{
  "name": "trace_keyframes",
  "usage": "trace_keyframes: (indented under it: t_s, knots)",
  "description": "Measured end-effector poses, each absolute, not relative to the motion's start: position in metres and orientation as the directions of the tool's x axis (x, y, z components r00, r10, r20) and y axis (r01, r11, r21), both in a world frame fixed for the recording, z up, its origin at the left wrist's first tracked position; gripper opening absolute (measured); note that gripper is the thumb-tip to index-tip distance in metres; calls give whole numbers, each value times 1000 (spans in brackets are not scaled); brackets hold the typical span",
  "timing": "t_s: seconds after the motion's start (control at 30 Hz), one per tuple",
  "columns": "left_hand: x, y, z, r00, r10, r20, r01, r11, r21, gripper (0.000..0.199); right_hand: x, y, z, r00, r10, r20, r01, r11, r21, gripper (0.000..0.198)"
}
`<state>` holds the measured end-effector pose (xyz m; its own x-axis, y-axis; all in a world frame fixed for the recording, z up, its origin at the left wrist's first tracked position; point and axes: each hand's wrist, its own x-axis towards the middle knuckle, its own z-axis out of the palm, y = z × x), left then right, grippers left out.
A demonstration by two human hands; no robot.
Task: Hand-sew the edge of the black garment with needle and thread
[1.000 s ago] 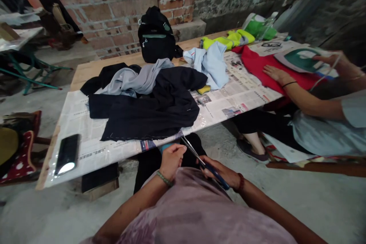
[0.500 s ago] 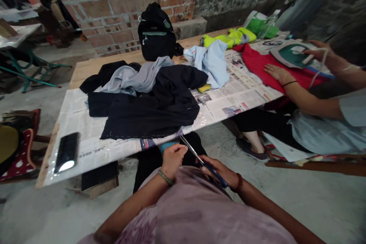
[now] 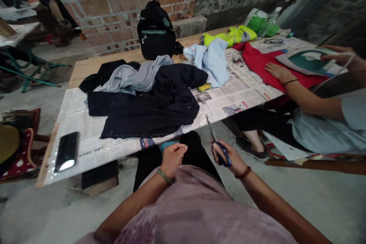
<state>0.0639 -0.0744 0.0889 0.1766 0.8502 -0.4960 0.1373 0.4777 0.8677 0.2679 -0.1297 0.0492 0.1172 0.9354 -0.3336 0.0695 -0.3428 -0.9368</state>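
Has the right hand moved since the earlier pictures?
Yes: judged against the table, the right hand, holding the scissors, has shifted to the right.

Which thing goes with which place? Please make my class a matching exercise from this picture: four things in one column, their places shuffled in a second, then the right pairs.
Things
1. Scissors
2. Phone
3. Black bag
4. Iron

Places
A. Standing near the far edge of the table
B. In another person's hand
C. In the wearer's right hand
D. Lying at the table's left end

Right pairs
1-C, 2-D, 3-A, 4-B
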Motion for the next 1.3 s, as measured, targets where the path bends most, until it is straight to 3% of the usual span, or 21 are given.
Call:
trace_keyframes:
  t_s: [0.07,0.17,0.27,0.43,0.57,0.73,0.87,0.9,0.97,1.03,1.1,1.2,1.3]
  knots:
    - [64,-75,88,180,851,-494,121,479,869,22,297,-109,45,322,898,-300,249,-386,-888,46]
    - [64,-76,88,197,856,-477,93,468,879,24,340,-69,44,532,825,-192,560,-512,-651,49]
    - [61,-78,88,206,857,-472,91,464,881,23,364,-28,51,563,811,-159,696,-569,-438,42]
    - [54,-77,87,201,902,-383,127,363,923,25,360,17,62,546,824,-151,792,-566,-229,35]
    - [49,-74,86,179,955,-236,168,207,964,22,348,34,59,531,835,-145,813,-550,-192,35]
    - [45,-71,80,204,960,-191,221,145,964,15,343,39,62,504,857,-105,792,-508,-339,27]
    - [42,-69,75,188,971,-151,199,112,973,15,305,13,66,404,915,7,639,-277,-718,17]
    - [42,-69,75,176,974,-140,189,106,976,15,288,1,65,314,949,15,534,-164,-829,17]
    - [43,-68,79,146,981,-127,149,105,983,16,249,-26,62,102,990,-94,171,-111,-979,22]
    - [45,-68,86,135,982,-129,84,119,989,16,213,-53,60,-162,975,-150,-213,-183,-960,40]
    - [46,-69,94,154,974,-169,-9,172,985,19,189,-72,63,-332,929,-161,-445,-305,-842,45]
    - [46,-75,101,217,941,-261,-148,296,944,24,177,-83,73,-460,871,-175,-556,-436,-708,44]
    - [42,-79,98,235,934,-270,-209,320,924,24,176,-82,83,-519,836,-179,-550,-487,-679,46]
